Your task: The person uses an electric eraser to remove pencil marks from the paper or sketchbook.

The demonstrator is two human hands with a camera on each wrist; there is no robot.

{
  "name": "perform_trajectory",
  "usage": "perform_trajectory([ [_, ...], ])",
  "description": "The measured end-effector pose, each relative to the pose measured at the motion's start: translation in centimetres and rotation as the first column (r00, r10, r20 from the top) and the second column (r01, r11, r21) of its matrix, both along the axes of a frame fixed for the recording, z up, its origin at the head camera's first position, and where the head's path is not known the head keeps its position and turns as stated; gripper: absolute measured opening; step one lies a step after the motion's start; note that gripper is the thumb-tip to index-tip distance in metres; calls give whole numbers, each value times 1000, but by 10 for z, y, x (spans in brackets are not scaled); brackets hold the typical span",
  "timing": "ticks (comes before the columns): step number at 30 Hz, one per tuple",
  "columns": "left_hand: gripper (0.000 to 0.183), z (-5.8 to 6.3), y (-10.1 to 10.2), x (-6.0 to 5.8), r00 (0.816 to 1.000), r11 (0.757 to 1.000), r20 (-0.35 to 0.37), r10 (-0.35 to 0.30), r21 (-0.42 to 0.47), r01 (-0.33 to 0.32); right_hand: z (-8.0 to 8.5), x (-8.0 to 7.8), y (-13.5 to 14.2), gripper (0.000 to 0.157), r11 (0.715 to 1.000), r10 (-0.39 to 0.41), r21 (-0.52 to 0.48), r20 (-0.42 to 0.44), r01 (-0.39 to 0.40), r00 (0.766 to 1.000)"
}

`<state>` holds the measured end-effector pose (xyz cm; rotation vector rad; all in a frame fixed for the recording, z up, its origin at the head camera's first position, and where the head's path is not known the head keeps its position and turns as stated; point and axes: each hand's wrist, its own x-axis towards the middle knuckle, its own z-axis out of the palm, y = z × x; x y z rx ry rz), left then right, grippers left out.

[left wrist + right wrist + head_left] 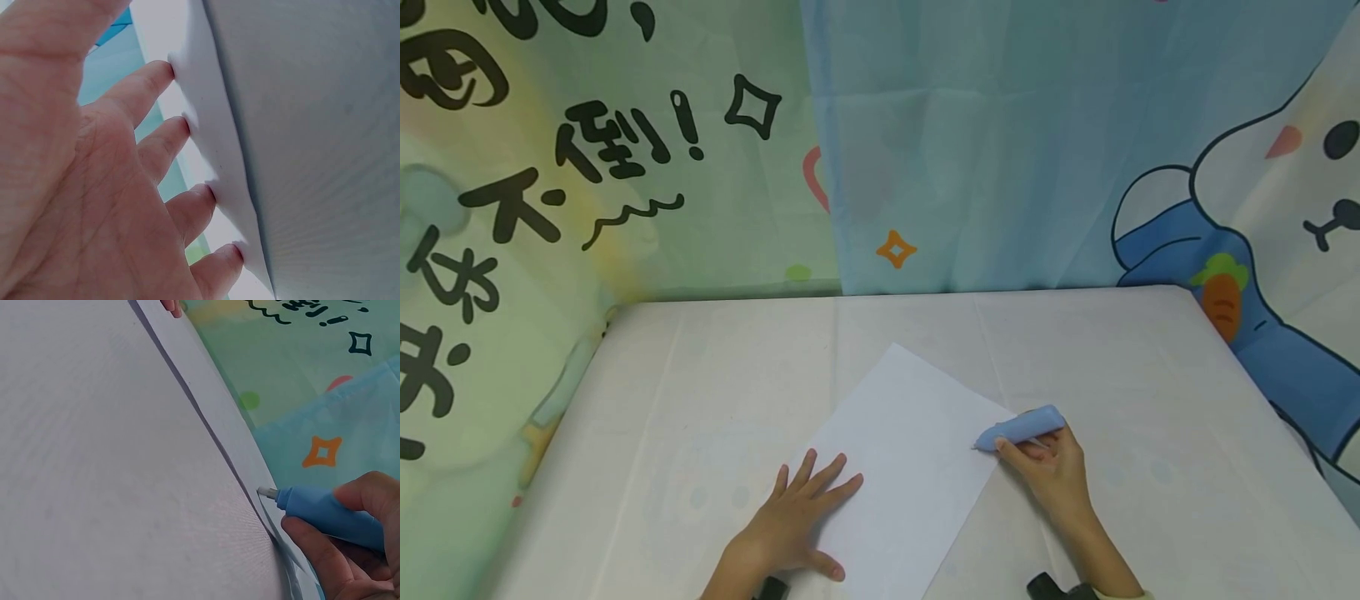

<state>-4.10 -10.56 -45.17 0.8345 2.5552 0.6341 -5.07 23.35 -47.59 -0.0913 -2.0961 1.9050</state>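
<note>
A sheet of white paper [917, 442] lies at a slant on the white-covered table. My left hand [790, 521] rests on its left edge, fingers spread and straight; in the left wrist view the fingertips [181, 124] touch the paper. Over the paper's right edge, my right hand [1056, 475] pinches a chunky light-blue pen-like tool [1021, 427] between thumb and fingers. It tilts, with its narrow greyish tip [265, 492] pointing left at the paper near the right corner. Whether the tip touches the paper I cannot tell. No marks show on the sheet.
The table [715, 367] has a pale cloth with faint creases. Behind it and at the sides hang printed curtains [970, 167], with black writing on the left and a cartoon animal [1277, 192] on the right. Dark wrist camera parts [1060, 587] show at the bottom.
</note>
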Motion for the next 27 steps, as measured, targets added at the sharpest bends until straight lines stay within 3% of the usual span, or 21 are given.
perform_trajectory([
  [11,106,0,0,0,1000,1000,-7,-3,2,3,1,0,0,44,1000,1,-13,20,-1,1000],
  [18,106,0,0,-1,1000,1000,4,-4,6,4,2,0,-1,47,997,-16,77,45,13,999],
  [27,106,0,1,0,1000,1000,8,-1,1,1,0,1,-2,43,999,21,36,6,-21,1000],
])
